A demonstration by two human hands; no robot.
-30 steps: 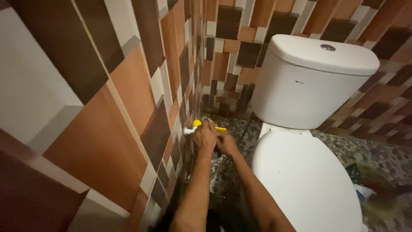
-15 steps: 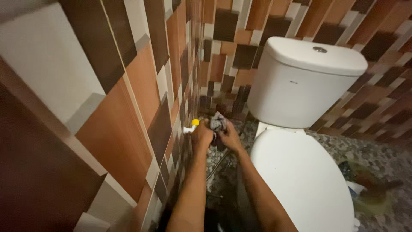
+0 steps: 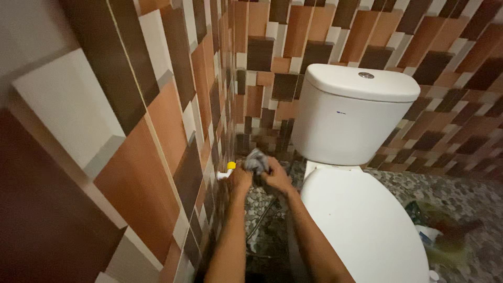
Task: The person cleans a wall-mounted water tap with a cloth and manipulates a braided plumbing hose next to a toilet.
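My left hand (image 3: 240, 180) and my right hand (image 3: 276, 178) are held close together low down beside the tiled wall, to the left of the white toilet (image 3: 356, 209). Both hands grip a crumpled grey cloth (image 3: 257, 160) that bulges up between them. Just left of my left hand, a white wall fitting with a yellow tip (image 3: 227, 170) sticks out from the tiles. Whether the cloth touches the fitting I cannot tell.
The toilet's lid (image 3: 361, 225) is down and its white tank (image 3: 352, 112) stands against the back wall. The left wall (image 3: 157, 120) has brown, orange and white tiles. A thin hose (image 3: 260, 217) runs down over the pebble floor (image 3: 461, 199). A green item (image 3: 440, 230) lies at the right.
A grey cloth has come up between my hands and now hides most of the yellow-tipped fitting. The view has tilted up and to the left a little.
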